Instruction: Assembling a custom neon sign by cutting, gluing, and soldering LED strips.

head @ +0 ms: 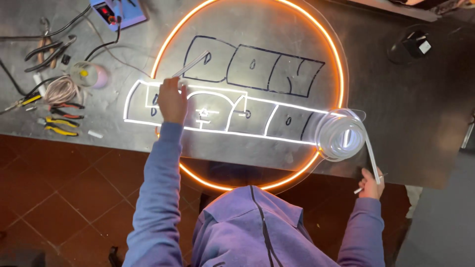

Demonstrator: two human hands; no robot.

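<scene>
The left hand rests on the round acrylic sign panel, its fingers grasping one end of a white neon flex strip that slants up beyond them. The right hand fingers grip the strip's other run, just below its lit coil on the worktop.

A sign-making workshop was shown, a grey metal workbench set over red floor tiles, pliers and cutters laid out, wire coiled, a round glowing neon sign being assembled.
</scene>
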